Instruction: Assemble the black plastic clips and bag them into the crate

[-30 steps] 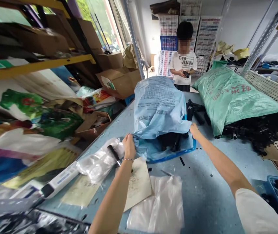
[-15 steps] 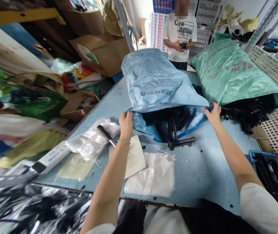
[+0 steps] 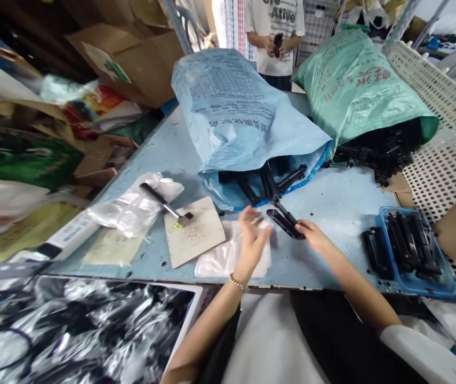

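Observation:
A long black plastic part with a hinged-looking arm lies between my fingers, just in front of the blue sack's mouth. My right hand pinches its right end. To its left, my left hand is raised with fingers apart and slightly blurred, holding nothing. The blue woven sack lies on its side with several black parts poking out of its opening. Beneath my left hand is a stack of clear plastic bags.
A brush rests on a beige board at left. A green sack spills black parts behind. At right, a blue basket holds black parts, near a perforated crate. Across the table stands a person holding something black.
Both hands have let go of the blue sack's rim and come together nearer me. My right hand has taken hold of a black part. The view has shifted, showing more of the blue basket.

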